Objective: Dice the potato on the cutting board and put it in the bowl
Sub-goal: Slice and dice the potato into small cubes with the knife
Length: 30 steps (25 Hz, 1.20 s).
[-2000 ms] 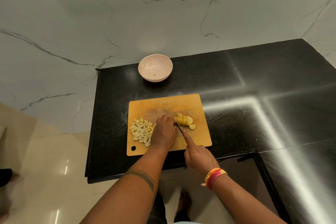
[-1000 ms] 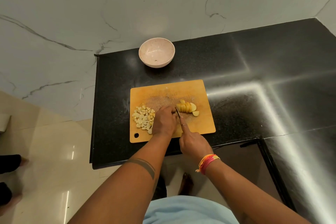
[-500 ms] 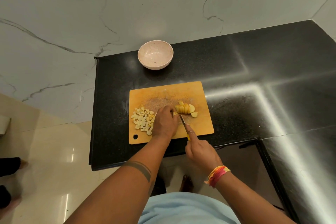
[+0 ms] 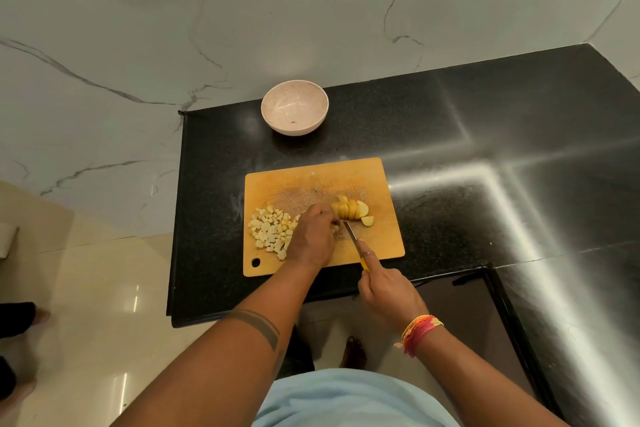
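Observation:
A wooden cutting board (image 4: 311,180) lies on the black counter. On its left part sits a pile of diced potato (image 4: 272,230). Near the board's middle stands a row of potato slices (image 4: 351,210), with one loose slice (image 4: 367,220) beside it. My left hand (image 4: 313,239) rests knuckles up at the slices' left end, its fingertips curled down onto potato that I cannot see clearly. My right hand (image 4: 388,291) grips a yellow-handled knife (image 4: 350,235); its forefinger lies along the blade, whose tip sits beside my left fingers. A pale pink bowl (image 4: 294,107) stands empty behind the board.
The black counter (image 4: 485,149) stretches to the right and wraps round a corner at the lower right. A marble wall (image 4: 173,28) rises behind it. The counter's left edge drops to a tiled floor (image 4: 86,288), where a person's foot shows at the far left.
The knife has drawn back a little towards me since a second ago. My left hand stays at the slices. The view has shifted slightly.

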### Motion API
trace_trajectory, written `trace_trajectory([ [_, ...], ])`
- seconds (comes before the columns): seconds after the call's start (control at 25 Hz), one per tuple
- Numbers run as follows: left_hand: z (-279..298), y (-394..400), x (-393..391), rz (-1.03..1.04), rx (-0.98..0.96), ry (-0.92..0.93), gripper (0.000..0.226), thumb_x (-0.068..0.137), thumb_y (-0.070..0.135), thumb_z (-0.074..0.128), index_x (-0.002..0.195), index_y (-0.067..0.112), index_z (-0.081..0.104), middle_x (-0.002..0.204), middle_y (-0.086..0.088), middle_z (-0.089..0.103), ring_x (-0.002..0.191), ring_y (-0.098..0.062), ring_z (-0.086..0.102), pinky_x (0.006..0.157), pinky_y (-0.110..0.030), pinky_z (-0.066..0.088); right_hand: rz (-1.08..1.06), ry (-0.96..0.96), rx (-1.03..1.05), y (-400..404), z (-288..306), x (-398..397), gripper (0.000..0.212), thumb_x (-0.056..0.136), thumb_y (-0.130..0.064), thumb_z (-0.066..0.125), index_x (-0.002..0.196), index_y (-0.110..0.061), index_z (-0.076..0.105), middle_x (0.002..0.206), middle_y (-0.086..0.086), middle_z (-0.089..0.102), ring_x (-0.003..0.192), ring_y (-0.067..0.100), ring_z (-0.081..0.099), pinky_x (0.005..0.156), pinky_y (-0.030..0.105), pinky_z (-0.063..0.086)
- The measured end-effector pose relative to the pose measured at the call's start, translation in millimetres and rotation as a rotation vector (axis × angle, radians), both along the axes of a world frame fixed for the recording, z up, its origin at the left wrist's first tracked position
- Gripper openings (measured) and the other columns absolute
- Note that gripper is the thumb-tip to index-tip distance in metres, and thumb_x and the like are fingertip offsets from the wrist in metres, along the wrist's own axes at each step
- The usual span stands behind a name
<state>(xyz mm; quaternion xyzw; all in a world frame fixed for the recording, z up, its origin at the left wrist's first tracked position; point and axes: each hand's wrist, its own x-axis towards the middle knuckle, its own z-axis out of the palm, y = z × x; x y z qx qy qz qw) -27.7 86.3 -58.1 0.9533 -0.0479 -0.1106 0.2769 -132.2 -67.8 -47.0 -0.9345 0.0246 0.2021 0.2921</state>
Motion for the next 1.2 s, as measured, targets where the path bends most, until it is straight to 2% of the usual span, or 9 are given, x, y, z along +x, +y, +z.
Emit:
trace_trajectory([
  [0.16,0,2,-5,0.099,-0.009,-0.022,0.019,0.098,0.024,0.062,0.117,0.021,0.065,0.117,0.003,0.051,0.106,-0.016,0.053,0.090,-0.032,0.049,-0.014,-0.019,0.008,7,-1,-1,0.071,0.103,-0.028,0.038,0.161,-0.039,0.001,0.063,-0.001,0.057,0.054,0.022,0.055,0.055,0.045,0.047],
  [0.32,-2,3,-5,0.095,0.018,-0.028,0.017,0.098,0.022,0.061,0.115,0.021,0.066,0.114,0.002,0.055,0.108,-0.018,0.052,0.091,-0.033,0.048,-0.006,-0.023,-0.006,16,-3,7,0.073,0.102,-0.026,0.040,0.161,-0.038,-0.001,0.065,-0.001,0.055,0.055,0.023,0.055,0.056,0.043,0.047],
  [0.44,-5,6,-4,0.081,0.031,-0.031,0.019,0.099,0.019,0.060,0.116,0.021,0.068,0.114,0.000,0.057,0.108,-0.019,0.053,0.091,-0.035,0.048,0.025,-0.033,-0.029,23,-3,11,0.074,0.101,-0.024,0.041,0.163,-0.033,0.001,0.063,-0.002,0.050,0.052,0.021,0.050,0.052,0.037,0.036],
  [0.56,-5,8,-2,0.077,0.050,-0.022,0.019,0.099,0.019,0.059,0.115,0.020,0.069,0.115,-0.001,0.059,0.109,-0.021,0.054,0.092,-0.035,0.048,0.025,-0.024,-0.050,30,-2,16,0.074,0.100,-0.023,0.041,0.163,-0.033,0.003,0.064,0.000,0.050,0.051,0.020,0.045,0.051,0.036,0.030],
  [0.8,-6,7,-4,0.072,0.058,-0.050,0.013,0.098,0.020,0.059,0.107,0.018,0.068,0.109,-0.002,0.057,0.104,-0.020,0.053,0.086,-0.030,0.045,0.058,0.011,-0.100,36,-8,11,0.079,0.101,-0.024,0.040,0.162,-0.030,-0.010,0.073,0.007,0.058,0.057,0.026,0.053,0.054,0.038,0.041],
  [0.92,-8,7,-3,0.071,0.030,-0.039,0.012,0.098,0.021,0.060,0.106,0.018,0.069,0.109,-0.002,0.057,0.104,-0.019,0.053,0.088,-0.031,0.047,0.061,0.040,-0.119,30,-7,-20,0.083,0.100,-0.024,0.039,0.159,-0.033,-0.019,0.066,0.000,0.054,0.052,0.021,0.049,0.050,0.036,0.037],
  [1.04,-6,8,-4,0.080,0.005,-0.047,0.013,0.097,0.020,0.062,0.108,0.018,0.068,0.109,-0.001,0.060,0.104,-0.018,0.054,0.089,-0.033,0.049,0.040,0.049,-0.090,27,-5,-31,0.082,0.101,-0.024,0.038,0.160,-0.034,-0.018,0.062,-0.004,0.051,0.050,0.017,0.049,0.045,0.035,0.031],
  [1.2,-4,11,-5,0.123,-0.014,-0.023,0.013,0.097,0.020,0.063,0.109,0.020,0.066,0.110,0.002,0.057,0.100,-0.016,0.054,0.085,-0.031,0.048,0.018,0.019,-0.034,34,-3,-6,0.078,0.101,-0.024,0.038,0.160,-0.035,-0.012,0.065,-0.002,0.054,0.055,0.021,0.053,0.055,0.039,0.044],
])
